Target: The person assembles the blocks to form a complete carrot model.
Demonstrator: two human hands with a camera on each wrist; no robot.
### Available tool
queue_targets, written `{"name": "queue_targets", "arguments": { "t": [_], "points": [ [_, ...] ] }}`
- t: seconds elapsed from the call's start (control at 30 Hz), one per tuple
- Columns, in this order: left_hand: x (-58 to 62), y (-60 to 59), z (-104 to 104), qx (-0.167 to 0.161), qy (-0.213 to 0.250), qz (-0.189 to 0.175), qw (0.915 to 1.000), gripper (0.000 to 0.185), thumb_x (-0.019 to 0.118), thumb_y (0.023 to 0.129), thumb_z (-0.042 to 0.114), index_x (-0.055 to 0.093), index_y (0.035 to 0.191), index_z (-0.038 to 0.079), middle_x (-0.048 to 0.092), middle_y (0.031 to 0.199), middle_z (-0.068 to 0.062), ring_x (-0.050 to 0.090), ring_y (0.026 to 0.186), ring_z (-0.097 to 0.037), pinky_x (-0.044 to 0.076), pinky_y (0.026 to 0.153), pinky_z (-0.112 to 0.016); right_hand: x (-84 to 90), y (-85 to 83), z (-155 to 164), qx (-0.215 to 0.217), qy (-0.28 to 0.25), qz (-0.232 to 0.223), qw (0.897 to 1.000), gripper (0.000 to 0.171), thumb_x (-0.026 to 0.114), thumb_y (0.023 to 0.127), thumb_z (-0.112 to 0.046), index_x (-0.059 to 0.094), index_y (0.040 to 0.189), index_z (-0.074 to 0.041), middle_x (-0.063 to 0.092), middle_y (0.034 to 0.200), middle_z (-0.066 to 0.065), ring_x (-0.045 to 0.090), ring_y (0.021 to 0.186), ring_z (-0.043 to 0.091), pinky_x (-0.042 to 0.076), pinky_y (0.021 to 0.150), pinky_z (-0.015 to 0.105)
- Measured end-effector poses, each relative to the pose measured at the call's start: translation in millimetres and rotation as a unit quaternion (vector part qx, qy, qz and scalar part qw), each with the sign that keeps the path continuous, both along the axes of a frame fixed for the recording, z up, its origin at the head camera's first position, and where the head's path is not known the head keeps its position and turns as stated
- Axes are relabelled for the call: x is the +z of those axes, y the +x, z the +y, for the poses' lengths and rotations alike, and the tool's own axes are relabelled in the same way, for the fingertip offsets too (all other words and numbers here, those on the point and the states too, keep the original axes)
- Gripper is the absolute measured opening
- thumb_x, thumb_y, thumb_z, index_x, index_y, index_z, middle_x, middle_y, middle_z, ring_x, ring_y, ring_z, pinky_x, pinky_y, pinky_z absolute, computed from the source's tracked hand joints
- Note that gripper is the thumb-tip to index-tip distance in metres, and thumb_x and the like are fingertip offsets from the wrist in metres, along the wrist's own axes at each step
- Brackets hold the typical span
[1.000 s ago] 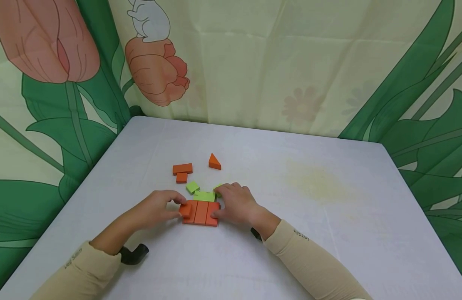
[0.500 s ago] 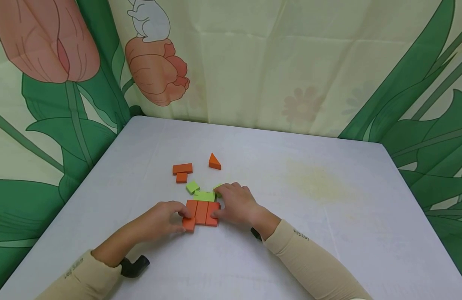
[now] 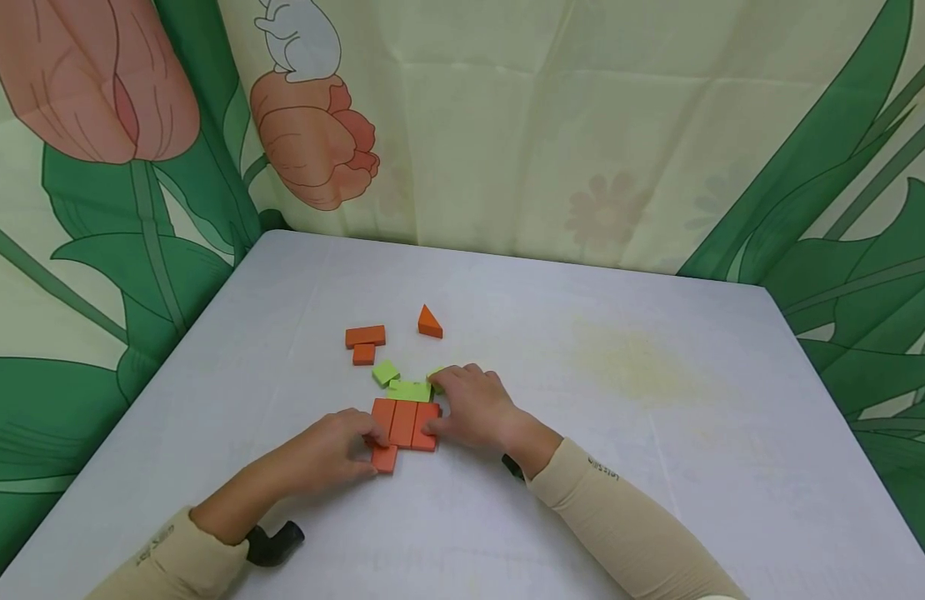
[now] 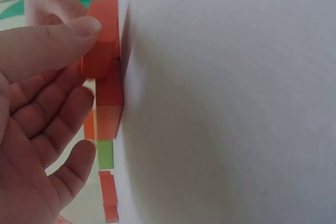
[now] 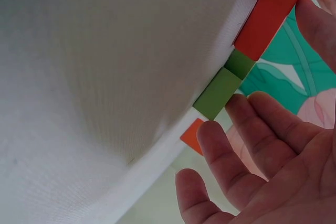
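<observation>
Orange block [image 3: 385, 461] in left hand [image 3: 329, 454] pinch, loose right hand [image 3: 477, 411], right table edge [image 3: 845, 433] distant.

I see orange-red blocks [image 3: 403, 425], lime-green blocks [image 3: 409, 392], a whitish bench [image 3: 522, 533], beige sleeves [image 3: 627, 517] and a cream backdrop [image 3: 492, 150] printed with pink tulips [image 3: 106, 83].

My left hand [image 3: 327, 452] pinches at the near-left corner of the orange block row [image 3: 403, 423]; my right hand [image 3: 476, 410] rests, fingers loose, at its right side.
</observation>
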State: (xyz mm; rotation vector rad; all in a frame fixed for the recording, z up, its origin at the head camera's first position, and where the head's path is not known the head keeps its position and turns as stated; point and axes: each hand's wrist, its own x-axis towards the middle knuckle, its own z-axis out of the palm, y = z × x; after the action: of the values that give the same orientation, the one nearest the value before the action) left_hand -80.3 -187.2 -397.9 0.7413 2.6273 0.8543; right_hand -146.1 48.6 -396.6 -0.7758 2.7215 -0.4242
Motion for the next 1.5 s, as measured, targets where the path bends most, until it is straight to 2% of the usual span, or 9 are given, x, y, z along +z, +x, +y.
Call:
{"name": "queue_targets", "arguments": {
  "t": [0.77,0.87,1.07,1.27,1.5],
  "points": [
    [-10.4,3.3,4,0.016,-0.021,0.047,0.9986,0.034,0.084,0.081,0.011,0.065,0.108,0.016,0.059,0.105,0.011,0.053,0.106,-0.016,0.051,0.091,-0.039,2.4,0.9,0,0.0,-0.004,-0.003,1.0,0.064,0.075,0.088,-0.043,0.055,0.141,-0.013,0.056,0.139,0.002,0.047,0.127,0.027,0.04,0.102,0.046],
    [-9.5,3.7,4,0.018,-0.023,0.046,0.9985,0.036,0.084,0.081,0.012,0.065,0.112,0.014,0.06,0.108,0.008,0.053,0.108,-0.018,0.051,0.092,-0.041,1.9,0.7,1,0.0,-0.003,-0.003,1.0,0.065,0.075,0.088,-0.043,0.054,0.142,-0.013,0.056,0.14,0.002,0.047,0.128,0.027,0.039,0.103,0.046],
    [-7.4,3.9,4,0.009,-0.047,0.049,0.9977,0.047,0.082,0.085,0.019,0.067,0.127,0.008,0.064,0.127,0.001,0.053,0.121,-0.025,0.048,0.1,-0.047,2.0,2.0,2,0.01,0.006,0.003,1.0,0.064,0.073,0.089,-0.045,0.055,0.142,-0.014,0.054,0.142,0.002,0.046,0.128,0.028,0.04,0.102,0.047],
    [-6.8,4.0,5,0.003,-0.047,0.05,0.9976,0.046,0.082,0.085,0.02,0.068,0.128,0.008,0.064,0.13,-0.001,0.051,0.125,-0.028,0.047,0.102,-0.048,1.1,2.6,2,0.025,0.024,0.018,0.999,0.06,0.071,0.091,-0.046,0.057,0.142,-0.018,0.053,0.144,0.001,0.046,0.129,0.028,0.041,0.101,0.048],
    [-7.4,3.3,7,-0.001,-0.048,0.031,0.9984,0.047,0.08,0.087,0.019,0.067,0.13,0.008,0.062,0.134,-0.003,0.05,0.13,-0.03,0.045,0.103,-0.048,1.8,3.8,1,0.044,0.058,0.034,0.997,0.054,0.066,0.094,-0.049,0.06,0.14,-0.021,0.051,0.146,0.0,0.045,0.131,0.028,0.042,0.1,0.049]
  ]
}}
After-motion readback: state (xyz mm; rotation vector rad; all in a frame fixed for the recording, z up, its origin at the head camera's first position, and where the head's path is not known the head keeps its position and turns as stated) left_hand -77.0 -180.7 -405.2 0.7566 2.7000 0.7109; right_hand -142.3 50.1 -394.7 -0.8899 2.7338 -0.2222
